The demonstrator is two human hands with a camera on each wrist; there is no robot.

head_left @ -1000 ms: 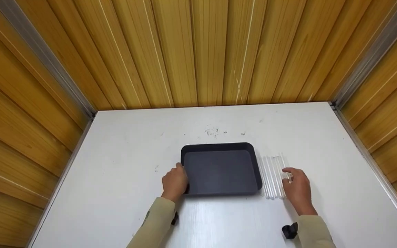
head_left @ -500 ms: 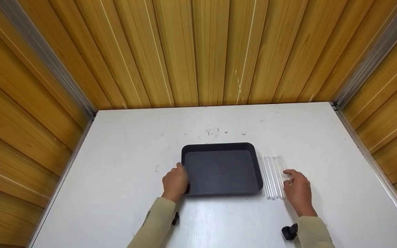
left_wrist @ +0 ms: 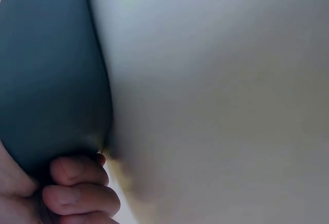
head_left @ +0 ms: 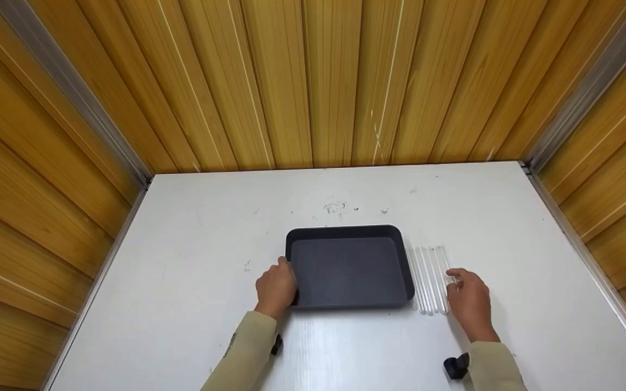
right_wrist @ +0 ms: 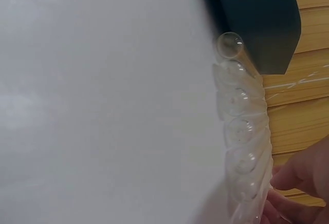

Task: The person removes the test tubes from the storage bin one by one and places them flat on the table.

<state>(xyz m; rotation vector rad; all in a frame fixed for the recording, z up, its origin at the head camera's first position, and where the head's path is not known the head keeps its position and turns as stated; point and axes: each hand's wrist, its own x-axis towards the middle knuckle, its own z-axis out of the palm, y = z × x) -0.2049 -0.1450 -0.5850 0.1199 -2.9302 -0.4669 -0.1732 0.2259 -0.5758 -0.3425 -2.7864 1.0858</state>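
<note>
A dark grey rectangular tray [head_left: 350,271] lies on the white table in the head view. My left hand [head_left: 276,286] grips its left wall near the front corner; the left wrist view shows curled fingers [left_wrist: 82,190] against the tray's edge. Just right of the tray, several clear, round-ended test tubes [head_left: 430,279] lie side by side in a row. At the row's right end is my right hand [head_left: 470,298], thumb and fingers curled and pinching at the outermost tube. In the right wrist view the fingertips [right_wrist: 280,196] meet the tubes, partly cut off by the frame.
The white table [head_left: 210,228] has small dark marks behind the tray. Wood-patterned panels [head_left: 329,81] rise at its back and both sides, with metal strips at the corners. A black wrist device [head_left: 456,366] sits beside the right sleeve.
A blurred tube by the right fingers has come down into line with the row. The right hand has shifted very slightly; the left hand and tray stay in place.
</note>
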